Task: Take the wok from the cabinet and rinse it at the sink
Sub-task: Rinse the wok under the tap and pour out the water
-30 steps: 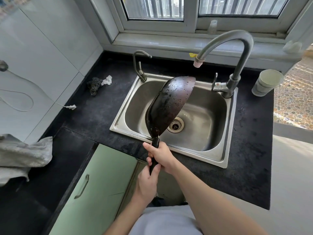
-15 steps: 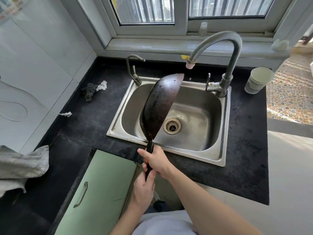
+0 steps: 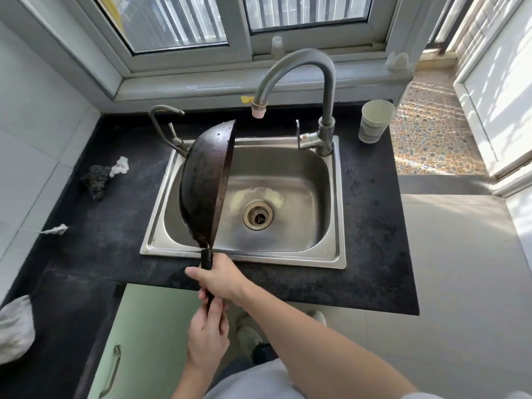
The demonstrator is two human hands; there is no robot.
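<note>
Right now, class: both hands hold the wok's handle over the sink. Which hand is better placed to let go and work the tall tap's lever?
The right hand, probably. The lever sits at the sink's back right, on that arm's side. The left hand grips the handle's end and could keep the wok up.

Beyond the right hand's fingers (image 3: 198, 276), the wok (image 3: 205, 182) is showing dark, dull, speckled metal, its handle (image 3: 206, 259) matt black. The sink (image 3: 331, 249) is gleaming as brushed steel. The countertop (image 3: 371, 226) is looking black, matt and grainy.
</note>
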